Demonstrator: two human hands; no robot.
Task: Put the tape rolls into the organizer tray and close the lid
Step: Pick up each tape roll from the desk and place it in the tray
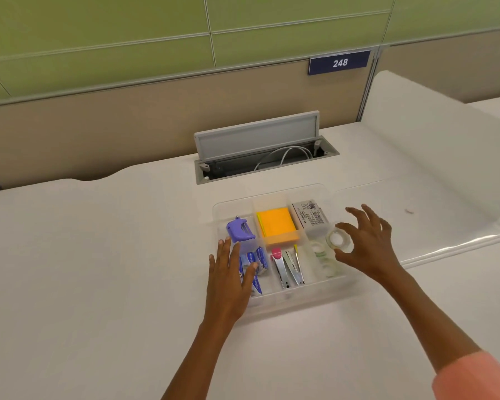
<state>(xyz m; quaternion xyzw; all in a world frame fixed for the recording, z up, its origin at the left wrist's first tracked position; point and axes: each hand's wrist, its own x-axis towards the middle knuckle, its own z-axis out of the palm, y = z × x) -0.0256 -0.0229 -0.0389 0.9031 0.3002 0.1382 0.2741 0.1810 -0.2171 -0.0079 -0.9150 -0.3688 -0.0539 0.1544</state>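
A clear plastic organizer tray (289, 298) with several compartments sits mid-desk. My right hand (367, 243) holds a clear tape roll (337, 239) between thumb and index finger, just above the tray's right front compartment. Two more tape rolls (319, 249) lie in that compartment. My left hand (228, 278) rests flat on the tray's left edge, fingers spread, holding nothing. The transparent lid (433, 226) lies flat on the desk to the right of the tray.
The tray also holds a purple tool (240, 228), orange sticky notes (276, 225), a small box (311, 216), blue packets (260, 261) and staplers (289, 269). Behind it, a cable hatch (260, 157) in the desk stands open. A partition wall runs along the back.
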